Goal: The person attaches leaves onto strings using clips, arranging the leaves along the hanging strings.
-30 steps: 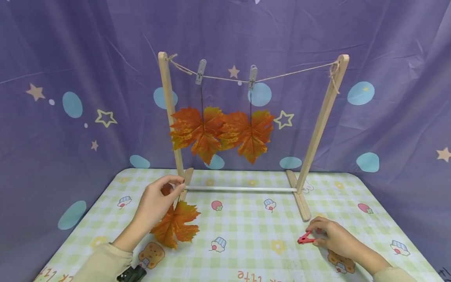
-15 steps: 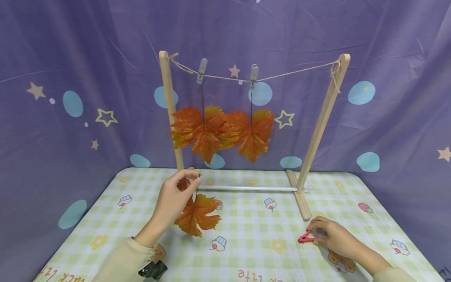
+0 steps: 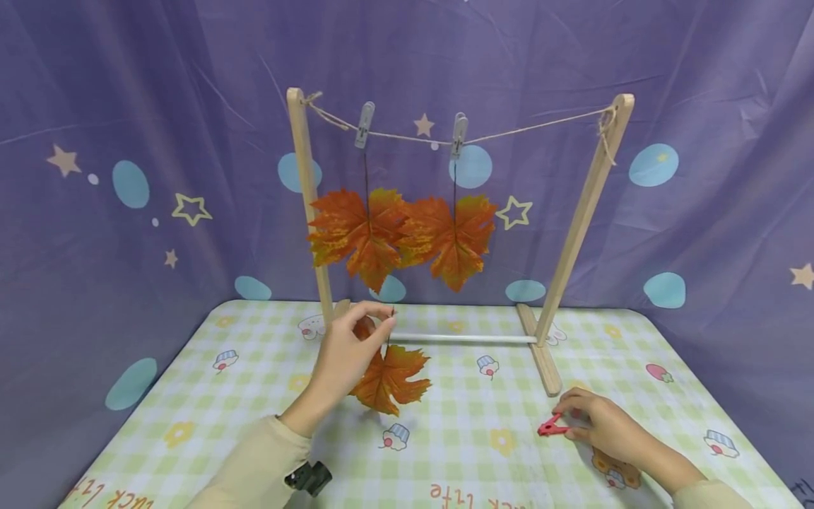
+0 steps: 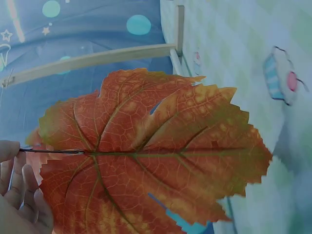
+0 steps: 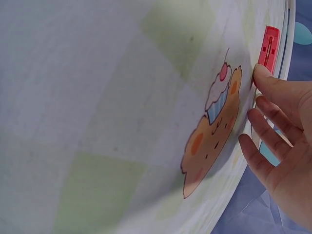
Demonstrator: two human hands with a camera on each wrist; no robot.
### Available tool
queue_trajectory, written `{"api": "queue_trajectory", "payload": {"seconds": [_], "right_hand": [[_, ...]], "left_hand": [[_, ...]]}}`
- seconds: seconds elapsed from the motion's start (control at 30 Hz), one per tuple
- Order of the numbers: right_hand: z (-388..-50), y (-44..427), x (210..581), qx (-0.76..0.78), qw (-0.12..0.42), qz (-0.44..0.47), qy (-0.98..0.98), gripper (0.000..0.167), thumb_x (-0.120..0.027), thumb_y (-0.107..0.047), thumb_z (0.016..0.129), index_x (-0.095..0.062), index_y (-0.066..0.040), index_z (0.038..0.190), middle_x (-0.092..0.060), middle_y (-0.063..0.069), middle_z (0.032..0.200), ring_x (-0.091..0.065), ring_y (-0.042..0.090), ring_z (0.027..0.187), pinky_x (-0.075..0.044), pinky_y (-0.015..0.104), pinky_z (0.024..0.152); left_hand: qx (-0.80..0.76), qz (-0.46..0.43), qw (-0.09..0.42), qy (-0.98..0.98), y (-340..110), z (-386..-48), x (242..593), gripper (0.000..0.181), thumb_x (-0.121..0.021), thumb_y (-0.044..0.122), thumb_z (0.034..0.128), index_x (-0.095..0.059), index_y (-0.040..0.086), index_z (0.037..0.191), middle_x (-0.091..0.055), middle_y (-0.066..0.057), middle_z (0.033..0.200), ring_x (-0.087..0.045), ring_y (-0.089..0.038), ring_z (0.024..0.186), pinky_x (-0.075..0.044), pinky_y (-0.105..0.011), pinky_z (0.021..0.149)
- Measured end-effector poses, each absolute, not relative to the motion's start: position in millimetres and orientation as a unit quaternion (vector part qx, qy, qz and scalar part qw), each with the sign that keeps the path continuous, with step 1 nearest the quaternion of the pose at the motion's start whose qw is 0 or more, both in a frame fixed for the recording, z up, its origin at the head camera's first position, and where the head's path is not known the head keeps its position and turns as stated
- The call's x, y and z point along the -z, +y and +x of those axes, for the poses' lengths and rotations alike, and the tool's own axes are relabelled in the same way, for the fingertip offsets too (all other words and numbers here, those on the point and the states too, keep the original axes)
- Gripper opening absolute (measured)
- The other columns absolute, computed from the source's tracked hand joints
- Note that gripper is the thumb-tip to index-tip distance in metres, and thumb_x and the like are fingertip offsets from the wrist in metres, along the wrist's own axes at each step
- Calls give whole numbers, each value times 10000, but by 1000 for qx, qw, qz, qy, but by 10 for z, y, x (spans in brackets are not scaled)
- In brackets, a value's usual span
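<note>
My left hand (image 3: 352, 346) pinches the thin dark stem of an orange maple leaf (image 3: 396, 378), which hangs below the fingers in front of the rack's white bar. Up close in the left wrist view, the same leaf (image 4: 161, 141) spreads wide, its stem between thumb and finger. Low over the table at the right, my right hand (image 3: 600, 424) pinches a red clothespin (image 3: 552, 427) by its handle ends. That clothespin (image 5: 269, 48) shows past the thumb in the right wrist view. Two more maple leaves, one left (image 3: 362, 237) and one right (image 3: 454, 237), hang from the string.
A wooden rack with a left post (image 3: 304, 155) and right post (image 3: 581, 219) stands at the back. Twine (image 3: 528, 129) sags between the posts, carrying two grey clothespins, left (image 3: 364, 126) and right (image 3: 459, 136). A white bar (image 3: 470, 338) joins the feet above the checked tablecloth (image 3: 445, 438).
My left hand has moved right along the front of the rack, carrying the maple leaf with it. The right hand and the red clothespin have stayed in nearly the same place.
</note>
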State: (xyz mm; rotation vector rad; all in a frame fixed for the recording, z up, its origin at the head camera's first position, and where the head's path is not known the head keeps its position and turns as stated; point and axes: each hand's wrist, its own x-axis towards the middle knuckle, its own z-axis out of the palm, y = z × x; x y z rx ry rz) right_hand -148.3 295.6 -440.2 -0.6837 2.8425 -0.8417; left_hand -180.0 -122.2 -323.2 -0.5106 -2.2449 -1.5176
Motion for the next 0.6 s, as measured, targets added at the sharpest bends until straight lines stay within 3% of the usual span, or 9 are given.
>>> {"api": "queue_trajectory", "payload": {"seconds": [0.33,0.6], "right_hand": [[-1496,2956,4415,275,50,-222,934,315,-808,-114,806,-706,-128,1104,-604,27,1176,-574,112,908,-526,288,738],[-1489,2949,4402,272,47,-225,935,310,-808,-106,804,-708,-125,1098,-603,7,1158,-580,125,911,-530,292,743]], "left_hand": [[522,-208,215,-799,-936,-1866,3090,109,-707,263,941,-738,217,1035,-679,106,926,-502,-146,612,-344,-261,444],[495,-228,229,-806,-722,-1917,2970,104,-726,299,922,-735,235,1003,-708,137,942,-569,-59,695,-429,-275,513]]}}
